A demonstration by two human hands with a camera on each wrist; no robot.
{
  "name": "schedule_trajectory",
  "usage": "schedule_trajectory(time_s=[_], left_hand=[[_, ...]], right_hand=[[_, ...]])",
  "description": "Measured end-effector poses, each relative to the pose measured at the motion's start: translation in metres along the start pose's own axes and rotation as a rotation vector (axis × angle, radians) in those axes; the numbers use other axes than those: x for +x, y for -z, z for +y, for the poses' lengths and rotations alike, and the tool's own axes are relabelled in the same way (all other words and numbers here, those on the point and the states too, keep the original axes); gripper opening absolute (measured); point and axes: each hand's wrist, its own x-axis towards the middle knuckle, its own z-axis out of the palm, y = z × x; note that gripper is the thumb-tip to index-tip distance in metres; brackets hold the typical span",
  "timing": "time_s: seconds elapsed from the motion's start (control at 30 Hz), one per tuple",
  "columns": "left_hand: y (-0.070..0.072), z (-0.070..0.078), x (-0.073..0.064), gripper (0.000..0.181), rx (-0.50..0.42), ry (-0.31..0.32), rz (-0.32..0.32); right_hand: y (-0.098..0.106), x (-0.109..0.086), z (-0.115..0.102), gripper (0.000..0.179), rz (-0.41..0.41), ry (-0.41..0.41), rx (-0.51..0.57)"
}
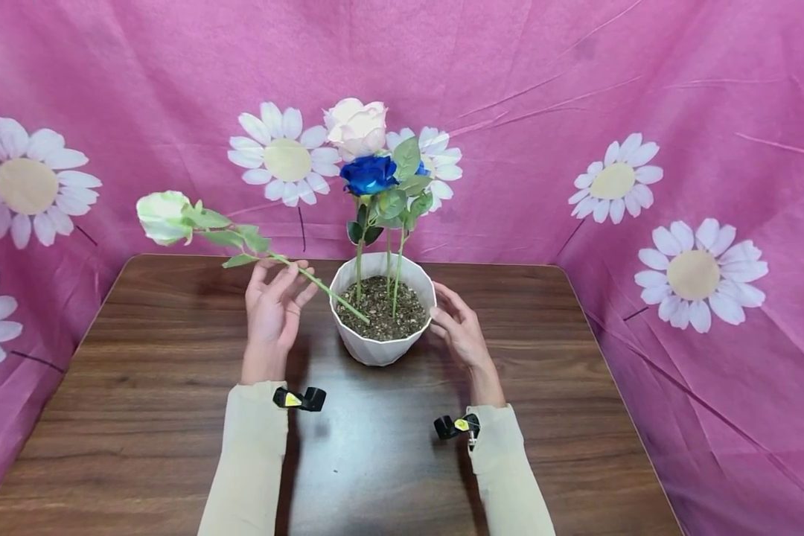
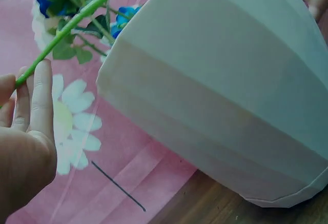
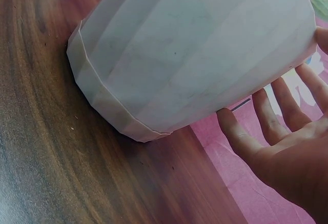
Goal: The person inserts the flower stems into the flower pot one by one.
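My left hand (image 1: 272,309) pinches the green stem of a white-green artificial rose (image 1: 164,218), whose bloom points to the left. The stem slants down across the pot's rim, its cut end over the soil (image 1: 402,327). In the left wrist view the stem (image 2: 77,19) passes between thumb and fingertips. My right hand (image 1: 461,327) touches the right side of the white faceted pot (image 1: 375,351), fingers spread and fairly straight along its wall, thumb near the rim. A pale pink rose (image 1: 355,128) and a blue rose (image 1: 368,176) stand upright in the pot, with another blue bloom partly hidden behind leaves.
The pot stands on a dark wood-grain table (image 1: 549,447), towards its back edge. A pink cloth (image 1: 509,89) printed with large daisies hangs behind and at both sides. Each sleeve cuff carries a small black camera (image 1: 300,399).
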Motion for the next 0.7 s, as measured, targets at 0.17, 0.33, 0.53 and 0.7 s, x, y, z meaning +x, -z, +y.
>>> schedule_trajectory(time_s=[0.17,0.33,0.53,0.7], left_hand=[[-0.010,-0.007,-0.001,0.017,0.105,-0.011,-0.032],[-0.018,-0.015,-0.002,0.021,0.223,-0.032,-0.058],[-0.024,-0.025,-0.003,0.032,0.380,-0.052,-0.089],[-0.031,-0.030,-0.002,0.029,0.493,-0.047,-0.103]], right_hand=[[0.001,0.000,0.000,0.055,0.002,0.000,-0.007],[0.000,0.000,0.000,0.055,0.004,-0.002,-0.010],[0.000,-0.001,0.000,0.055,0.005,-0.007,-0.004],[0.000,0.000,0.000,0.055,0.005,-0.005,0.000]])
